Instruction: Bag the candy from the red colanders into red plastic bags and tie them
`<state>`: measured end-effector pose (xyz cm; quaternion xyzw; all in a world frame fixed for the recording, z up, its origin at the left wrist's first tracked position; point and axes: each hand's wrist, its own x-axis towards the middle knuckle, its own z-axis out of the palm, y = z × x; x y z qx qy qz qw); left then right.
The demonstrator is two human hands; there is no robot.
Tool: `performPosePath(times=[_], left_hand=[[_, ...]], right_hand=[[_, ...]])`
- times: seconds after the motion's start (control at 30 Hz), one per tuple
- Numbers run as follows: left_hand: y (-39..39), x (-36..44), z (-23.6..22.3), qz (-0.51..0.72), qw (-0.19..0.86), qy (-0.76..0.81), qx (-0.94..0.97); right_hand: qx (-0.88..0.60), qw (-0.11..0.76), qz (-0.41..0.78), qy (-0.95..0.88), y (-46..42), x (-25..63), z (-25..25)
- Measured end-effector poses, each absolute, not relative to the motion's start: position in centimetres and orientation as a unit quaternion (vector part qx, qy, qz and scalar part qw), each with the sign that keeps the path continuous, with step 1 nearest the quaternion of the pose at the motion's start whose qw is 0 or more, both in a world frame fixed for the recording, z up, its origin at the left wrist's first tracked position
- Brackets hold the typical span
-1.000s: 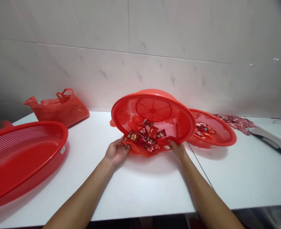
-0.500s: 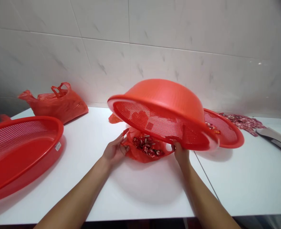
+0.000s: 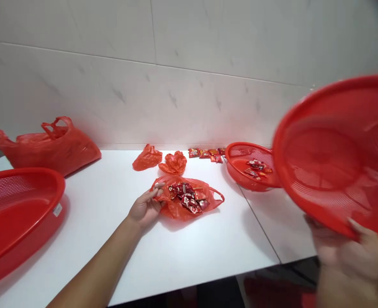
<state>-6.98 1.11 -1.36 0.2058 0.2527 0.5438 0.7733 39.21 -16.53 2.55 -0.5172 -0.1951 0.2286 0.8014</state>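
White tabletop (image 3: 208,265), basket (image 3: 232,171); left fingers (image 3: 153,192) apart on bag (image 3: 179,211), right fingers (image 3: 323,239) clamped on colander (image 3: 336,171).

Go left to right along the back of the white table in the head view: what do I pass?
Large red plastic bag, crumpled red plastic bag, second crumpled red plastic bag, row of small red packets, round red mesh basket

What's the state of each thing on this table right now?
Left hand: fingers on the bag's edge.
Right hand: blurred, raised, holding the basket.
Red mesh basket: off the table, tilted.
Open red plastic bag: lying flat.
Red packets: heaped on the bag.
Smaller red basket: upright, packets inside.
Large oval basket: upright.
Bulging red bag: handles up.
Crumpled red bag: crumpled on the table.
Packet row: lined along the wall.
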Motion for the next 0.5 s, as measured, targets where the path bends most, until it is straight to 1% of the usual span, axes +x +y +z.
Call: performPosePath(times=[0.03, 0.1, 0.2, 0.37, 0.5], left_hand=[[1.1, -7.0, -1.3, 0.544, 0.775, 0.245, 0.207], [1.0, -7.0, -1.3, 0.542, 0.780, 0.230, 0.212], [0.9, -7.0, -1.2, 0.539, 0.786, 0.215, 0.215], [0.9, -6.9, -1.3, 0.541, 0.785, 0.210, 0.218], [0.8, -7.0, -1.0, 0.540, 0.787, 0.199, 0.223]], right_hand=[[-0.523, 0.808, 0.217, -0.165, -18.5, 40.7, 2.5], [-0.557, 0.791, 0.229, -0.107, -21.6, 43.4, 1.6], [-0.578, 0.775, 0.256, -0.013, -23.5, 46.1, -0.8], [-0.545, 0.783, 0.289, 0.076, -21.2, 48.4, -4.8], [-0.565, 0.769, 0.281, 0.103, -18.7, 49.8, -6.3]])
